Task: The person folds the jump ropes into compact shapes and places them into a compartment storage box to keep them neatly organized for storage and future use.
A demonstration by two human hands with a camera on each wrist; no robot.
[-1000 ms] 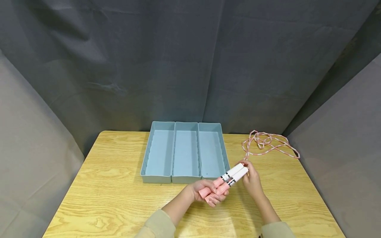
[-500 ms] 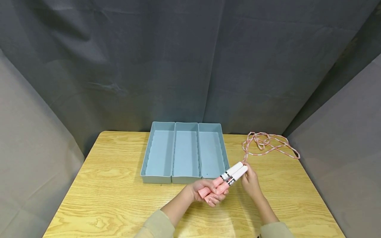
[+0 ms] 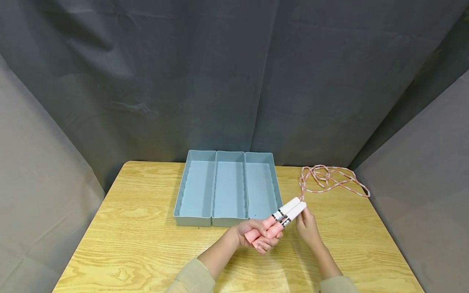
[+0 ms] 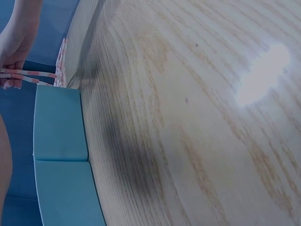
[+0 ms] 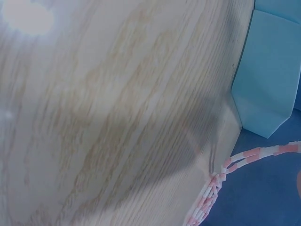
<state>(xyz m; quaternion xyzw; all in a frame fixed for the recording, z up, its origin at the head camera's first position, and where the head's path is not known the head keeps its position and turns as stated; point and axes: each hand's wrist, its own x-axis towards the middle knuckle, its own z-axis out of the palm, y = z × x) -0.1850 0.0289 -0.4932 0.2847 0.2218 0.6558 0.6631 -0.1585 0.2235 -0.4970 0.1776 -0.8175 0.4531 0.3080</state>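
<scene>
Two jump rope handles [image 3: 287, 216], pink with white ends and black-and-white bands, lie side by side in my left hand [image 3: 246, 230], whose thumb and fingers wrap their pink parts. My right hand [image 3: 307, 228] is at the white ends, its fingertips partly hidden behind them. In the left wrist view, the right hand [image 4: 18, 44] pinches two strands of the pink-and-white beaded jump rope [image 4: 41, 74]. From there the rope [image 3: 331, 183] runs to tangled loops at the table's back right. The right wrist view shows the strands [image 5: 258, 153] hanging over to the table.
A blue-grey organizer [image 3: 229, 221] with three long compartments stands just beyond the left hand, its right front corner near the handles. The wooden table [image 3: 139, 240] extends to both sides. Dark curtain [image 3: 205, 81] hangs behind, with light grey panels [image 3: 421, 187] at the sides.
The rope loops at the back right have shifted a little, the upper left loop dropping lower. My right fingers have moved slightly farther behind the handle ends. My left hand keeps its grip.
</scene>
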